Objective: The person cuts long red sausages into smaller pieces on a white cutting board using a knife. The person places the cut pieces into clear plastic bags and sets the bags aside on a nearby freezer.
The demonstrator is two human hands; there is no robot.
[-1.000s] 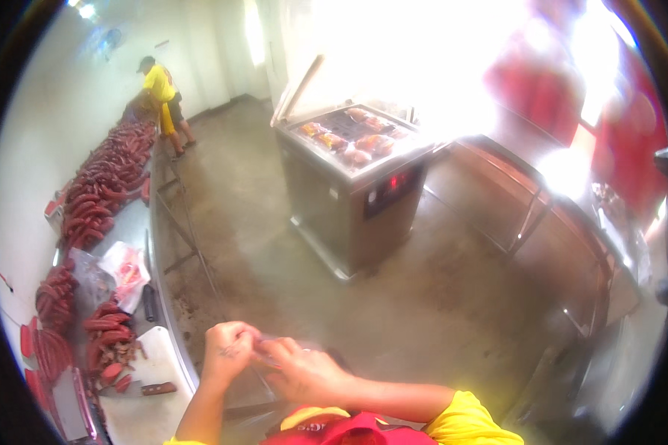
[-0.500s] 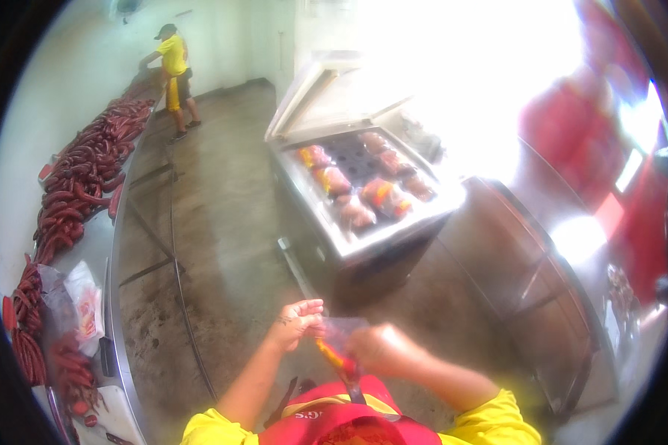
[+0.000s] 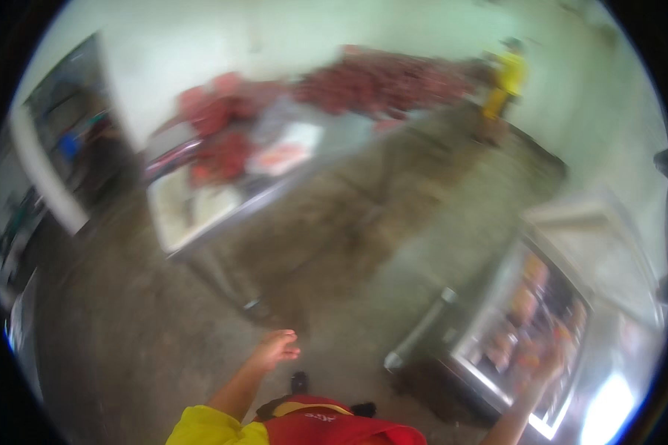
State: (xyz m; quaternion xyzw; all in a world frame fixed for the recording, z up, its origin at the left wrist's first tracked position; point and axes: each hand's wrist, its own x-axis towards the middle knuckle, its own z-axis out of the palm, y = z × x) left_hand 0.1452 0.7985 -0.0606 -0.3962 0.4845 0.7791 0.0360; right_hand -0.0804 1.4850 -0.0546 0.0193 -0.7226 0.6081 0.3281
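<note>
Over bare floor [image 3: 334, 245] left hand [image 3: 276, 347] hangs open, empty; right hand [image 3: 549, 365] blurred at machine [image 3: 531, 319] rim

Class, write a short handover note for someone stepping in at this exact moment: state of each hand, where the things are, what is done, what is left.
Left hand: open, empty, hanging over the concrete floor.
Right hand: blurred, reaching over the open steel machine; whether it holds anything cannot be told.
Filled packs lie in the machine's chamber, lid up.
Heaps of red sausages lie on the long table across the room; another person stands at its far end.
Done: packs loaded. Left: lid not yet shut; sausages remain on the table.
</note>
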